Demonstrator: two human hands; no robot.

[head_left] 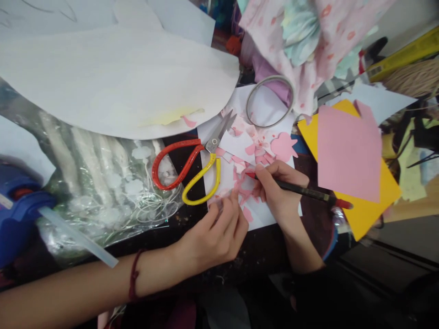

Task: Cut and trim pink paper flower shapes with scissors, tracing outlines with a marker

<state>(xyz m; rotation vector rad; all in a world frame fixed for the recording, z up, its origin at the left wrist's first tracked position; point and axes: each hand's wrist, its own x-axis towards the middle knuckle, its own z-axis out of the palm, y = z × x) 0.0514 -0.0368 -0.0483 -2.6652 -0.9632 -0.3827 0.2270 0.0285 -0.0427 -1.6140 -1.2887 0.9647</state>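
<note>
At far left, a blue glue gun (20, 201) carries a translucent stick (78, 236) that extends over the left forearm. To its right lies a clear bag (99, 214), partly covered by a large white card (113, 77). Scissors (213, 142), blades apart, lie with one red and one yellow handle loop. The left hand (214, 224) is beside the yellow loop; its fingers are bent, tips at the pink scraps. Whether they pinch anything cannot be told. The pink cut-out (244, 186) lies on a white sheet (264, 220), between both hands. The right hand (281, 189) pinches a pen (308, 192) between its fingers, red tip at the cut-out. At right, a pink sheet (350, 155) overlaps a yellow sheet (370, 217).
</note>
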